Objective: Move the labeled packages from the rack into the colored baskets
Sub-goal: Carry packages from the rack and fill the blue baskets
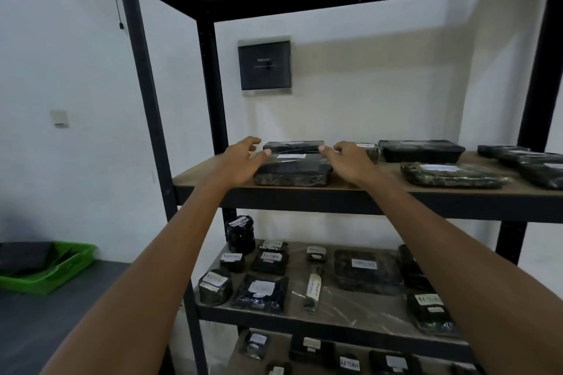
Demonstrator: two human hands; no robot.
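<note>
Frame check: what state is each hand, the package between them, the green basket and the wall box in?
Left hand: open, fingers spread at the package's left end.
Right hand: open, at its right end.
Package: flat on the shelf, label up, not lifted.
Green basket: holds dark packages.
Wall box: cover shut.

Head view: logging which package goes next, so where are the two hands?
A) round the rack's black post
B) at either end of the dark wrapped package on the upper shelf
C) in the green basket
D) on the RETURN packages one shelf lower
B: the left hand and the right hand flank the dark plastic-wrapped rectangular package with a white label at the left end of the wooden shelf, fingers spread, not curled round it.
</note>
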